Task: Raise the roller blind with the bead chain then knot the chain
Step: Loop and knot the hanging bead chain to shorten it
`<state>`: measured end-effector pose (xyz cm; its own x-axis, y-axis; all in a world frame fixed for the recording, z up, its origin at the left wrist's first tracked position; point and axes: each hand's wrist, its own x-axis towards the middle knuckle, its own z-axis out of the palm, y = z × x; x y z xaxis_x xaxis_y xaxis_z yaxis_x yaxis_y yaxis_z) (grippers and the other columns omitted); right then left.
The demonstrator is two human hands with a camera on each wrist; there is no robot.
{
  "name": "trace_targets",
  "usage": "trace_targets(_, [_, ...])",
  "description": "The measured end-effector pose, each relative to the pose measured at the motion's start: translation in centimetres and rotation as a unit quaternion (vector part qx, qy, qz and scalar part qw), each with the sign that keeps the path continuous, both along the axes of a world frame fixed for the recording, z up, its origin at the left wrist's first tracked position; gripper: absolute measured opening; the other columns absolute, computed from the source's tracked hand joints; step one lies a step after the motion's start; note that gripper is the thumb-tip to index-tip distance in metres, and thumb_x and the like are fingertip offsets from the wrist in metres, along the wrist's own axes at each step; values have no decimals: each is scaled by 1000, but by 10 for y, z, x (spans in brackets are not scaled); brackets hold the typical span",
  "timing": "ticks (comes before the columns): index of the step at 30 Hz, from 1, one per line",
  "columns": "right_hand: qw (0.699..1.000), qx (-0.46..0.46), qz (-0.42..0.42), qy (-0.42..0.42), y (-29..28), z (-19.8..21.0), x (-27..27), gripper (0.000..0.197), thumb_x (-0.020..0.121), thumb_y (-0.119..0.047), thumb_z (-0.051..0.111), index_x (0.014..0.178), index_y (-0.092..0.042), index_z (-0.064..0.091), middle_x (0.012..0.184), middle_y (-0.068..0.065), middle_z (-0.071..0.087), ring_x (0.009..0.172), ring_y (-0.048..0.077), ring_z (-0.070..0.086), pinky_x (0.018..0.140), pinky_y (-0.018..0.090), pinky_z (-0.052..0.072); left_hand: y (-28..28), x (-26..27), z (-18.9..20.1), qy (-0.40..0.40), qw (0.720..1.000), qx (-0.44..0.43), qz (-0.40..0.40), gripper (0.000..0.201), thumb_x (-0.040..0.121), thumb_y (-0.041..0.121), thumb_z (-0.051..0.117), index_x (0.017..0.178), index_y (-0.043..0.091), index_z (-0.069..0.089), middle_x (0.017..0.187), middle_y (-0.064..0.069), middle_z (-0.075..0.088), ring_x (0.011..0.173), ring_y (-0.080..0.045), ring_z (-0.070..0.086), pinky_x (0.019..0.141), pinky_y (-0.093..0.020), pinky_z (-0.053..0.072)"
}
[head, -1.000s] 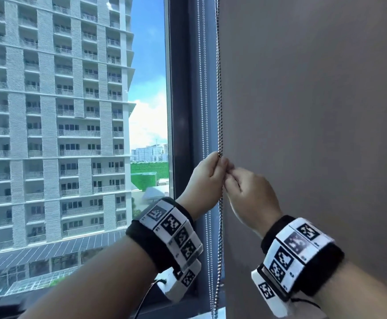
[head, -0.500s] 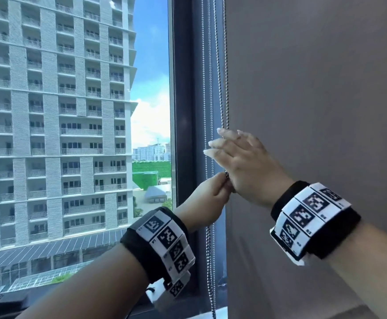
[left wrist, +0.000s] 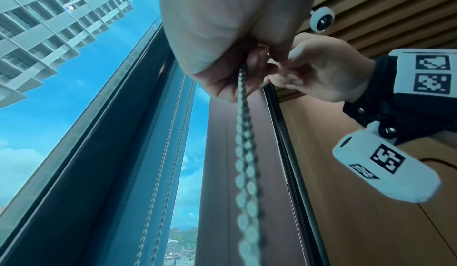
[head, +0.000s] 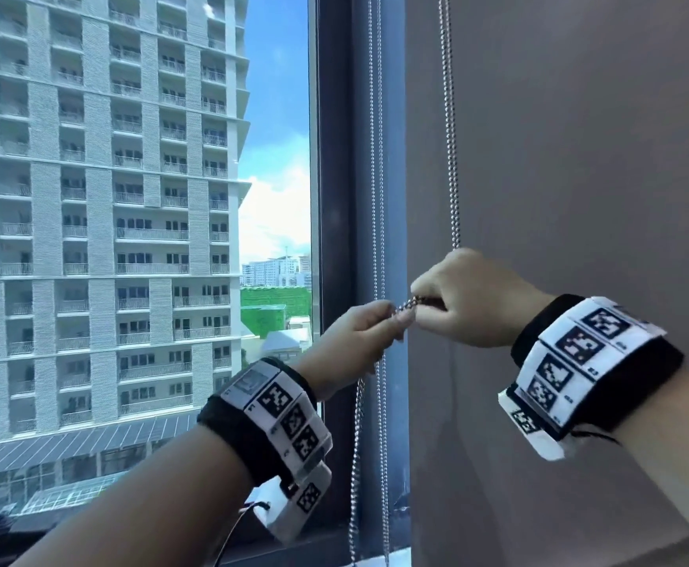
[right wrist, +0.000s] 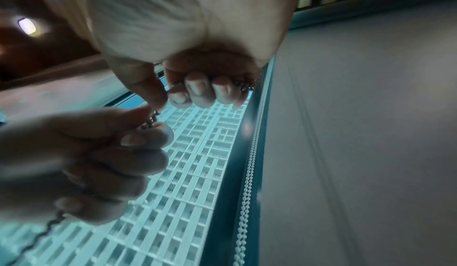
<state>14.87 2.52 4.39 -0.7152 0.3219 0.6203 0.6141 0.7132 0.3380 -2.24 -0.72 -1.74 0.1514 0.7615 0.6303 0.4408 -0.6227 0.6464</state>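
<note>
As both hands (head: 416,317) pinch (tightly) — bead chain (head: 451,157) taut

Bead chain (head: 451,157) is shiny silver, the roller blind (head: 580,157) a plain flat grey-taupe. Wristbands (head: 592,362) are black with white tiles of black square-code patterns, and the window frame (head: 336,157) is dark grey.

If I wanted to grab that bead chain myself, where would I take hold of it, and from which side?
Probably the free hanging run of the bead chain above the right hand, reached from the room side. It hangs straight in front of the blind, so a thumb-and-finger pinch across the beads fits. Both hands already pinch the short stretch between them, the left hand lower, by the window frame.
</note>
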Motion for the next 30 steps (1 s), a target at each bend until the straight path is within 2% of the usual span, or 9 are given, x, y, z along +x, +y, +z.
trace_targets(4, [965,-152,137,161,-3,4,7,34,73,-32,49,51,-12,34,47,-3,31,46,12,29,50,32,26,-6,0,15,-32,999,41,-14,35,98,31,46,63,25,47,54,11,39,43,-5,35,43,-23,35])
trace_targets(8, [859,-281,305,302,-5,2,4,34,77,-20,55,54,1,41,48,-1,35,47,12,30,46,24,25,-12,7,29,-56,996,69,-21,21,100,22,44,81,17,49,59,6,37,45,-4,34,45,-23,34])
trace_targets(11, [779,-313,381,388,-4,0,0,32,83,-16,53,53,-8,46,48,-2,42,49,14,35,61,28,36,-12,10,33,-71,993,92,-34,10,100,15,42,93,22,43,66,4,36,48,-6,32,47,-22,33])
trace_targets(15, [701,-342,427,457,-4,-5,-8,31,88,-21,50,58,-13,52,54,-2,49,55,13,43,82,38,39,-5,7,31,-28,989,142,16,39,95,3,40,74,32,55,69,14,47,54,-5,38,55,-23,32])
trace_targets(17, [664,-359,444,482,-6,-7,-13,32,93,-22,48,62,-14,53,58,-3,49,59,12,45,85,37,41,0,8,30,-2,983,173,64,41,93,1,42,74,31,62,84,0,52,64,-2,46,63,-19,37])
trace_targets(20, [578,-400,473,531,-10,-4,-20,32,99,-17,42,70,-12,55,61,-2,49,56,7,50,75,28,51,7,10,32,-15,974,193,115,34,93,4,43,89,29,66,95,-7,56,68,3,50,66,-17,40])
trace_targets(23, [493,-443,495,562,-11,1,-26,26,100,-15,41,81,-9,57,65,-2,51,57,8,48,65,25,55,11,16,39,-53,976,165,132,26,94,8,42,103,16,65,85,-3,56,58,-1,49,59,-22,40])
trace_targets(28, [389,-498,490,600,-8,4,-34,23,98,-5,39,86,-5,58,64,3,46,47,9,52,56,21,54,4,30,53,-155,984,75,33,28,97,25,45,108,9,65,87,1,65,74,-10,57,69,-25,43])
trace_targets(30, [365,-509,486,609,-5,3,-35,20,96,0,39,86,-8,54,63,4,50,48,11,53,53,21,53,3,32,59,-180,981,68,11,26,96,25,48,107,9,66,85,3,67,77,-9,59,76,-28,46])
